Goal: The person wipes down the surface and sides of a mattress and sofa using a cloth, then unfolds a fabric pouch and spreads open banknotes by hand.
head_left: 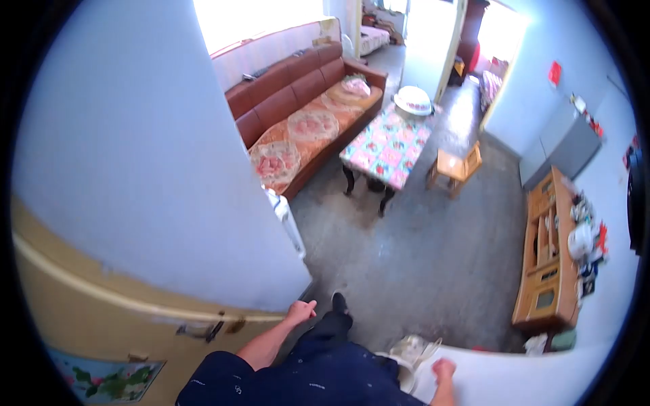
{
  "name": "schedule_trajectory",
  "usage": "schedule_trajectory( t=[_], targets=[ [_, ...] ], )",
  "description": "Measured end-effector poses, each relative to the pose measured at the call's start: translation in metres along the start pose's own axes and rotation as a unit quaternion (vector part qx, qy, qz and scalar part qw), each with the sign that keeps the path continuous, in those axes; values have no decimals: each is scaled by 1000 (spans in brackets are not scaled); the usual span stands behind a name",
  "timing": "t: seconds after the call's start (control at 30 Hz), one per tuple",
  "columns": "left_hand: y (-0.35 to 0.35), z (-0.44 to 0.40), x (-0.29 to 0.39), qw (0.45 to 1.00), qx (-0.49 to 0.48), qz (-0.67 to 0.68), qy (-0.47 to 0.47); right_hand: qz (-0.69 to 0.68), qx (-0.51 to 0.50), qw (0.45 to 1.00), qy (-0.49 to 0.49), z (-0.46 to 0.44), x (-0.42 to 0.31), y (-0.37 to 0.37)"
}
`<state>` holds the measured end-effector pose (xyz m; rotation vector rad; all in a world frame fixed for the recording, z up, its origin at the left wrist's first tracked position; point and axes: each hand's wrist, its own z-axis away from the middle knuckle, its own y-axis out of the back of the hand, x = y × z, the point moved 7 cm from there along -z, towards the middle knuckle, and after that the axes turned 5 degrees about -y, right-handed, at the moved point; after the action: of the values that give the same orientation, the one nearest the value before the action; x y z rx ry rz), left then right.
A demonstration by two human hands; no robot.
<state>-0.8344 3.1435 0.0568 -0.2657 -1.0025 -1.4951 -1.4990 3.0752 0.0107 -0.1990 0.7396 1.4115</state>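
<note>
My left hand (300, 312) hangs low beside the yellowish door (156, 338), right of its metal handle (203, 330); its fingers are curled in, and anything inside them is too small to tell. At the lower right, my right hand (444, 369) is in front of a white surface (501, 372), close to a pale bag (409, 348). Its fingers look bent, but they are blurred. One dark shoe (340, 302) shows on the grey floor ahead of my dark clothes.
A brown sofa (298, 95) runs along the left wall. Ahead stand a table with a flowered cloth (389, 145) and a small wooden chair (455, 166). On the right are a wooden cabinet (565, 271) and a grey fridge (562, 145). Doorways open at the back.
</note>
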Motion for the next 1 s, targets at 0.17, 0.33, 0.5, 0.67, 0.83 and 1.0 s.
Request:
schedule_trajectory(
  t=[0.17,0.33,0.5,0.67,0.83,1.0],
  targets=[
    [-21,-152,149,962,23,-114,-246,218,-146,964,-51,-27,-1,-125],
    [12,-226,303,946,84,50,-309,252,-175,950,-52,-24,-122,-245],
    [58,-302,397,955,56,68,-284,287,-195,937,-33,-62,-223,-334],
    [122,-382,398,962,118,23,-246,328,-207,921,-31,-110,-314,-393],
    [249,-411,355,962,222,29,-159,314,-224,923,-11,-248,-398,-411],
    [355,-416,273,940,316,124,-38,268,-140,953,22,-240,-615,-534]
  ],
)
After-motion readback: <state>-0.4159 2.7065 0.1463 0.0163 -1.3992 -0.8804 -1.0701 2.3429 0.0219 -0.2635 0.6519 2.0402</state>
